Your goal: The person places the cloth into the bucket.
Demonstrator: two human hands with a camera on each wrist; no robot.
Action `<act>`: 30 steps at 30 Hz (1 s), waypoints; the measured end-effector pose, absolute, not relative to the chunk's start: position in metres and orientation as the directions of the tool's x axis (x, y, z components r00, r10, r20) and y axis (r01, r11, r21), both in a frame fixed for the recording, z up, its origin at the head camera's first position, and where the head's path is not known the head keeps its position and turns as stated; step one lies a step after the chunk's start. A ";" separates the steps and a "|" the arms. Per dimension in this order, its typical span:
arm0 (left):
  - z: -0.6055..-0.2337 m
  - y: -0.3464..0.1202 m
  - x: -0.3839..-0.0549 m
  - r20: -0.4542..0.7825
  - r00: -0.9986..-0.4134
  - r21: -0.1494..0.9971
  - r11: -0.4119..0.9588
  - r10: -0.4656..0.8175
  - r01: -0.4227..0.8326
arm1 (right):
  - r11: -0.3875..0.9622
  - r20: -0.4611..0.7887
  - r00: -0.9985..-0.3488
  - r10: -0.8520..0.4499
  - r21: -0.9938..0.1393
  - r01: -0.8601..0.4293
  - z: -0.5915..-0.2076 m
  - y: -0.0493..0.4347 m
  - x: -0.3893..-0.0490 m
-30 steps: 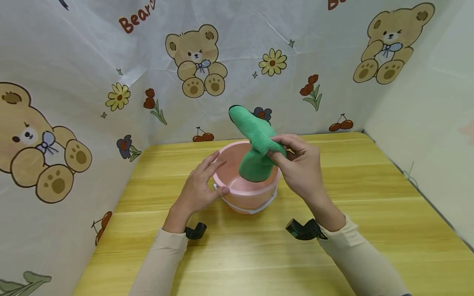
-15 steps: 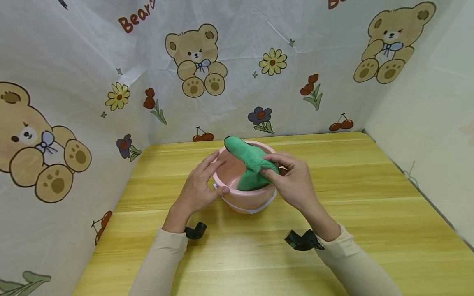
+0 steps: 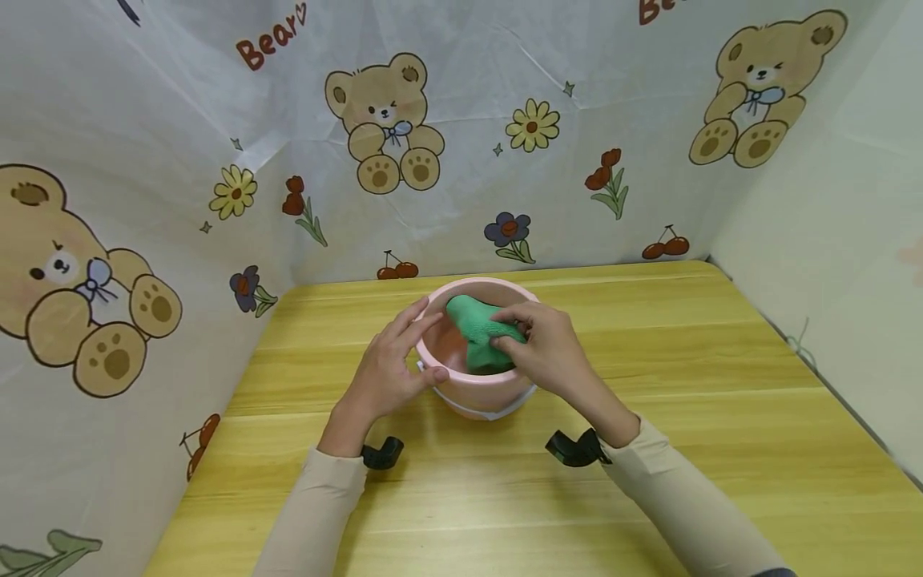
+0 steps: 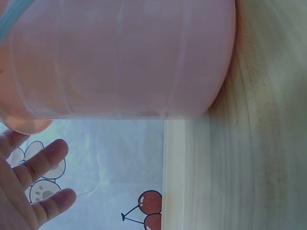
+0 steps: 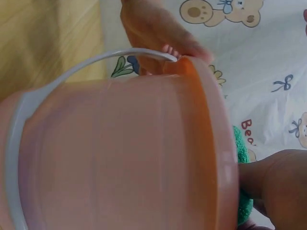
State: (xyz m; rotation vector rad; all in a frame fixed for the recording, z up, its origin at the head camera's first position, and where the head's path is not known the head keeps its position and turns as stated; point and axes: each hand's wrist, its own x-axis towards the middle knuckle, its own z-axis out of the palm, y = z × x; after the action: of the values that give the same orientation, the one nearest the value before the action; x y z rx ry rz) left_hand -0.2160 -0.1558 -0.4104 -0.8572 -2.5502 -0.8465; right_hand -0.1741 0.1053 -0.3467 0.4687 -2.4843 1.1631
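Observation:
A pink bucket [image 3: 472, 393] stands on the wooden table, its pale handle [image 5: 96, 60] hanging down against the side. Spread fingers of my left hand [image 3: 385, 365] rest along the bucket's left rim, with the thumb at the front rim. In the left wrist view, several fingertips of the left hand [image 4: 36, 179] stick out past the bucket wall. My right hand [image 3: 548, 344] pinches a green towel [image 3: 476, 324] between thumb and fingers, inside the bucket's mouth. The right wrist view shows only a strip of the towel [image 5: 243, 148] beyond the rim; its lower part is hidden.
Wood-grain table top [image 3: 461, 513] surrounds the bucket. Behind and to the left hangs a white cloth [image 3: 461, 104] printed with bears and flowers. A pale wall [image 3: 829, 264] borders the right side. Black camera mounts [image 3: 574, 447] sit on both wrists.
My right hand has moved down and slightly left, lowering the green towel from above the rim into the bucket. The left hand has stayed at the rim.

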 end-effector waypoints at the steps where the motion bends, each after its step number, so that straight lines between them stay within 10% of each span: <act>1: -0.410 -0.155 -0.216 0.462 -0.768 0.434 0.643 0.443 0.631 | 0.621 0.432 -0.888 -0.156 -0.656 -0.428 -0.346 0.105 -0.177; 30: -0.410 -0.155 -0.215 0.467 -0.759 0.408 0.651 0.454 0.640 | 0.645 -0.229 -0.872 -0.433 -0.754 -0.123 -0.346 0.087 -0.245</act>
State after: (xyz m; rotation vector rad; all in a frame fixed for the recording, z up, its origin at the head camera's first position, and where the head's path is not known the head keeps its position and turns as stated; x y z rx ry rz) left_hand -0.2148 -0.1552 -0.4098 -0.8727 -2.5479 -0.8105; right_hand -0.2454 0.0872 -0.3463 0.5679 -3.1980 1.4117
